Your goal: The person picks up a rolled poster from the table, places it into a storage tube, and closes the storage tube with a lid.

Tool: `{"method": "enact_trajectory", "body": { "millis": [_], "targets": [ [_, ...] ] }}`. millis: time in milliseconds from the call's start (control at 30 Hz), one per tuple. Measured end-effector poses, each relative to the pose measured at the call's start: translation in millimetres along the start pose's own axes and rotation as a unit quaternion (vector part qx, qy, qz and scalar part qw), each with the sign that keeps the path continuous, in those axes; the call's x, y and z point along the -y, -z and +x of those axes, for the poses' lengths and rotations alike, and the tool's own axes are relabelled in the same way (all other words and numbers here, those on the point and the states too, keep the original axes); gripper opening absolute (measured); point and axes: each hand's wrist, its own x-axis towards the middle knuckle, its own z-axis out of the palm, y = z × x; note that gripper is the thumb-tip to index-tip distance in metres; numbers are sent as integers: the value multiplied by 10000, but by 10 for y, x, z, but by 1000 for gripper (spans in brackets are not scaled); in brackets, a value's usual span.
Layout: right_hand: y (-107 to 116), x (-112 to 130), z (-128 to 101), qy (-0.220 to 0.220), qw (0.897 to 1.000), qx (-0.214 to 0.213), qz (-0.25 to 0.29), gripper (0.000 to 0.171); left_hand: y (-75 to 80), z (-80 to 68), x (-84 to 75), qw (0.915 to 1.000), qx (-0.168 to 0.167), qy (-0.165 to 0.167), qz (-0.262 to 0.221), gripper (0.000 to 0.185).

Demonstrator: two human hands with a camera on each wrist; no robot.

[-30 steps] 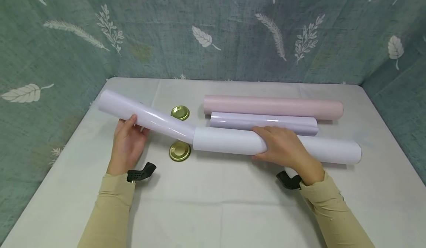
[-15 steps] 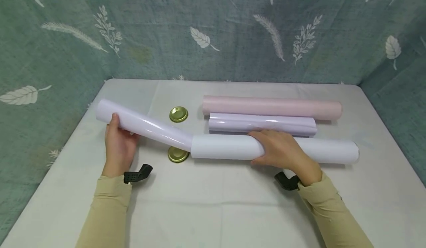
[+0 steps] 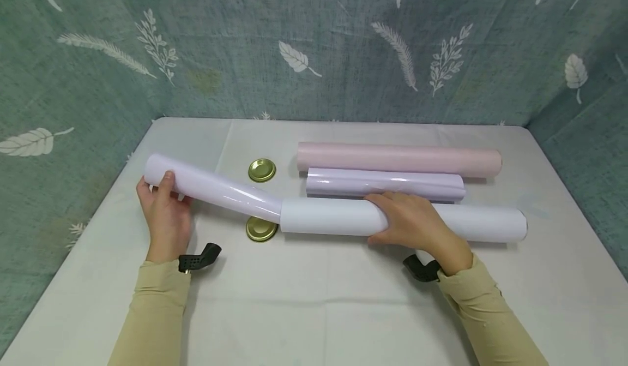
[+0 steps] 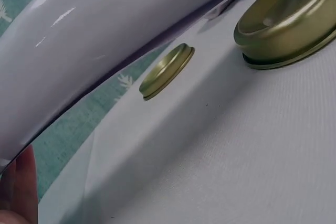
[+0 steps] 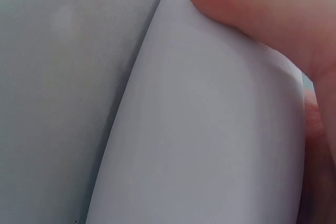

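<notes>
A glossy lilac roll [image 3: 221,189] slants up to the left, its lower right end inside the mouth of a white paper roll [image 3: 328,216]. Near the lilac roll's raised left end, my left hand [image 3: 167,221] holds it, thumb on the near side and other fingers partly hidden behind. My right hand [image 3: 417,224] grips the white roll around its middle from above. In the right wrist view, the thumb [image 5: 247,9] lies across the white surface [image 5: 194,119]. In the left wrist view the lilac roll [image 4: 110,30] passes above the table, with fingers [image 4: 22,187] at its edge.
Behind the white roll lie a second lilac roll [image 3: 382,183] and a longer pink roll [image 3: 397,160]. Two gold jar lids [image 3: 262,170] rest on the white-covered table [image 3: 314,322], the nearer one partly under the slanted roll. A green leaf-patterned curtain [image 3: 245,55] surrounds the back and sides.
My left hand has slid left along the lilac roll, towards its end, and that end has come down. The white roll's left end has dropped slightly while my right hand keeps its grip.
</notes>
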Motion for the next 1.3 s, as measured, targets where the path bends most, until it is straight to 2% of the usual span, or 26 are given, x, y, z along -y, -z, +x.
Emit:
{"method": "enact_trajectory", "body": {
  "millis": [200, 433, 633, 767, 867, 1000, 1300],
  "targets": [
    [-6, -6, -1, -2, 10000, -62, 56, 79, -5, 2, -5, 9997, -217, -110, -46, 53],
    [-46, -16, -1, -3, 10000, 83, -12, 80, 70, -28, -30, 9993, -203, -110, 309, 46],
    [-68, -4, 16, -21, 9998, 201, -21, 80, 152, -17, -93, 9977, -583, -231, 271, 31],
    [-45, -26, 12, -161, 9996, 214, -60, 81, 136, 13, -82, 9972, -603, -316, 302, 31],
    [-33, -37, -5, -241, 9994, 234, -51, 81, 103, 20, -80, 9972, -559, -266, 410, 32],
    [-37, -32, -30, -263, 9993, 251, -34, 81, 83, -11, -110, 9953, -607, -5, 759, 38],
    [-35, -10, -2, -202, 9994, 209, -161, 81, 93, -50, -155, 9850, -384, 365, 1640, 36]
  ]
}}
